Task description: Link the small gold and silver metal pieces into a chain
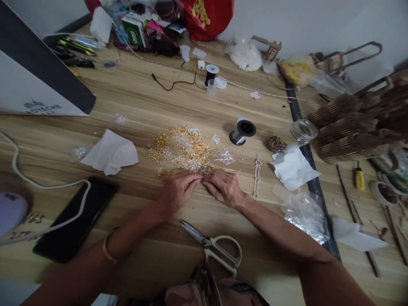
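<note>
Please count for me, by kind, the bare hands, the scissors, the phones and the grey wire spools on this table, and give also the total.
Hands: 2 (left hand, right hand)
Scissors: 1
Phone: 1
Grey wire spool: 1
Total: 5

Dim lt, soft shadows, wide-angle distortion nr edges, sm. details blurry

Lettering and numerals showing about a wooden tabletop (137, 110).
The large white-and-dark box (35, 85) is displaying "OYECHE", its first letter unclear; the green-and-white box (134, 32) is bearing 666 or 999; the tabletop is carrying handwritten "65" and "25"; gold marking on the red bag (216, 21) is defying reading.
</note>
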The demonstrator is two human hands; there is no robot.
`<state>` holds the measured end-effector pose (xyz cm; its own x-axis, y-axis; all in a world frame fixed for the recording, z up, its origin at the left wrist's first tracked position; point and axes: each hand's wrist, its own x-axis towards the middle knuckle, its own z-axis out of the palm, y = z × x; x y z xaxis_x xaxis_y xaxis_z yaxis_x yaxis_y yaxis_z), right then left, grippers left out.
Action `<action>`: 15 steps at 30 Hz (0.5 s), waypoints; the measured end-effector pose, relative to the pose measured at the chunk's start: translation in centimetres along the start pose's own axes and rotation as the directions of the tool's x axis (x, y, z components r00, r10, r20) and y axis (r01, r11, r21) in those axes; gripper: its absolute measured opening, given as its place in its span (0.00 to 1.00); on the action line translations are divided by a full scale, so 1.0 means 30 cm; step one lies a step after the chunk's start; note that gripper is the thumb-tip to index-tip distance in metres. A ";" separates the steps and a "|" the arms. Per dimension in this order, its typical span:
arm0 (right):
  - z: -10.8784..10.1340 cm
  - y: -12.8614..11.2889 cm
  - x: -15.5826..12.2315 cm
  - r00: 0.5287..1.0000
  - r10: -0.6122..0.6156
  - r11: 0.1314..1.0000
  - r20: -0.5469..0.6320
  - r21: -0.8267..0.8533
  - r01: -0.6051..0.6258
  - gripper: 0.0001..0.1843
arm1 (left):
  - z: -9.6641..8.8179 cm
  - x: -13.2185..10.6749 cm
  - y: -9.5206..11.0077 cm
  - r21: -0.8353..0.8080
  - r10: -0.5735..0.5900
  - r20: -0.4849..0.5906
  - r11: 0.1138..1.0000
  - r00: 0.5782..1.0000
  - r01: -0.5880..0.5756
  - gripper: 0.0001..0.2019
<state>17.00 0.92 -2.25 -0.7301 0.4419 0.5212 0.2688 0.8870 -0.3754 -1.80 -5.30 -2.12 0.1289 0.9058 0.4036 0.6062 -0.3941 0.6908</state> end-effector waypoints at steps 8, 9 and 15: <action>0.005 0.003 -0.009 1.000 0.003 1.000 0.019 -0.005 -0.003 0.05 | -0.009 0.011 0.013 -0.089 -0.068 0.009 0.994 0.998 0.069 0.06; 0.005 0.004 -0.010 1.000 0.005 1.000 0.024 -0.004 -0.004 0.05 | -0.011 0.013 0.014 -0.099 -0.081 0.013 0.992 0.997 0.081 0.06; 0.005 0.006 -0.010 1.000 -0.001 1.000 0.017 0.009 0.001 0.05 | -0.014 0.016 0.008 -0.123 -0.086 0.019 0.989 0.996 0.088 0.05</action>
<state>17.18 0.92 -2.57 -0.7409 0.4387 0.5086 0.2626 0.8861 -0.3818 -1.91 -5.02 -1.49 0.0909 0.9391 0.3313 0.5144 -0.3291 0.7919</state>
